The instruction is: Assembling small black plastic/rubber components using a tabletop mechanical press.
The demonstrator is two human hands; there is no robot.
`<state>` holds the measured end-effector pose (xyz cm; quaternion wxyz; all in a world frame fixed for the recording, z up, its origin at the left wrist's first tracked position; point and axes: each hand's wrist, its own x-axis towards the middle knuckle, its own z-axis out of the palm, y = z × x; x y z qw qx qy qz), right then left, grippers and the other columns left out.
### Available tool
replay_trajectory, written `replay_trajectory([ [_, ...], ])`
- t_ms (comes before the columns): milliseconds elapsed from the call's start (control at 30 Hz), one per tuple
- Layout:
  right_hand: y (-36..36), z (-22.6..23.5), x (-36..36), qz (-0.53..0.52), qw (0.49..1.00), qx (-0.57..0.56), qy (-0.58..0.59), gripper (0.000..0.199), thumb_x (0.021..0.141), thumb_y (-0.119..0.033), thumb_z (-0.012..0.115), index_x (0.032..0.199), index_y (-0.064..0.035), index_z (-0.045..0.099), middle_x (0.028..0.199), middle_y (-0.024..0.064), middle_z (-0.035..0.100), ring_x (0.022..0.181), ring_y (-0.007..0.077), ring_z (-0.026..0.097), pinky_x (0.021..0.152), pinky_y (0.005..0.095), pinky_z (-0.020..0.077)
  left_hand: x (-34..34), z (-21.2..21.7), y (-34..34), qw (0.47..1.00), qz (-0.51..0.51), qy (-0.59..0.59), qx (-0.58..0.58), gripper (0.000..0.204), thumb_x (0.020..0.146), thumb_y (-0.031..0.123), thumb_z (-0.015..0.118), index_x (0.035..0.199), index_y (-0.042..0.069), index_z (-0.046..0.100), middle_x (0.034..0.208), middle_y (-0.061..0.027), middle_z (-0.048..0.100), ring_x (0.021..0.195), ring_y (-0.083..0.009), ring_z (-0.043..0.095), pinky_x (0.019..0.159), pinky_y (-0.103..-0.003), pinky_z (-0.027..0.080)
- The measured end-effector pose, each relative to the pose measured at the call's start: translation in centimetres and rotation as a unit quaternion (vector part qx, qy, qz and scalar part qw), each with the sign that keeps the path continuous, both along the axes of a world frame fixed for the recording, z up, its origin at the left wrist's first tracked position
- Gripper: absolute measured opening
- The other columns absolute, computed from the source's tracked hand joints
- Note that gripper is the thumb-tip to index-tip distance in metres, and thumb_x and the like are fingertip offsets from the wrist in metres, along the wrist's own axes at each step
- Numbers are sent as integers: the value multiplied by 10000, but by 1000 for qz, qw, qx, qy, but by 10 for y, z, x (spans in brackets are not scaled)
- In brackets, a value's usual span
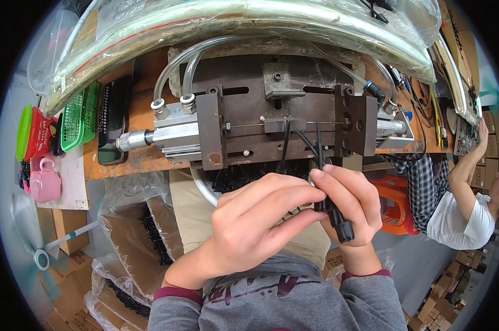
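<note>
The right hand (pixel 351 201) is closed on a small black moulded plastic connector (pixel 342 226), whose ribbed end pokes out below the fingers, and the left hand (pixel 263 220) curls over from the side, its fingertips pinched against the thin black cable (pixel 319 144) just above that grip. From the pinch the cable climbs straight to a rusty brown steel press fixture (pixel 285 118), where a second black lead (pixel 285 144) hangs beside it; their upper ends sit in the slot at the fixture's middle block, though whether they are fully seated there cannot be told. Judging from this, the piece is in the jig and in hand, mid-cycle rather than finished. Left of the grip and higher up, a dull silver aluminium air cylinder (pixel 169 131) with two clear plastic hoses (pixel 190 55) looping off it bolts onto the fixture's side plate, smooth metal against the pitted, oily steel. Below and left of the hands, plastic-lined cardboard boxes (pixel 125 231) hold heaps of black cable pieces, glossy film crinkled over matte card. Far left of the grip lie a green mesh plastic basket (pixel 81 118) and a pink plastic mug (pixel 44 181). To the right, well apart, another person in a white shirt (pixel 462 218) reaches up at a neighbouring bench.
</note>
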<state>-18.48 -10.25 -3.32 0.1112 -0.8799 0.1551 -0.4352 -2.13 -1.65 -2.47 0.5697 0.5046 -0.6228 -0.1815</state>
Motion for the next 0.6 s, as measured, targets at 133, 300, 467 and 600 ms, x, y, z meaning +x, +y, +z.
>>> replay_trajectory([
  [133,-6,2,2,-2,1000,10,2,427,676,-18,721,1093,73,720,1092,209,691,795,276,705,627,316,570,2,6,6,998,23,-3,57,397,681,-25,865,1055,-5,734,1099,-158,709,868,-227,706,693,-310,580],
  [300,-14,-1,-2,-65,998,-8,-14,348,729,77,739,1072,17,732,1093,186,716,813,262,704,658,321,562,8,-8,1,973,82,-209,46,340,705,-15,816,1031,-13,717,1222,-160,677,931,-236,688,702,-335,570],
  [467,-10,-3,0,-45,996,28,-65,342,775,106,735,1099,9,680,1089,208,717,818,270,715,674,325,570,6,-11,-10,941,112,-315,58,254,750,51,785,988,-1,714,1268,-147,679,800,-222,702,698,-330,558],
  [600,-10,-6,-5,-10,993,72,-94,358,760,97,755,1086,20,627,1063,241,721,798,288,725,667,336,578,8,-4,-13,938,108,-320,78,257,747,58,792,986,0,717,1249,-135,694,737,-220,699,657,-305,544],
])
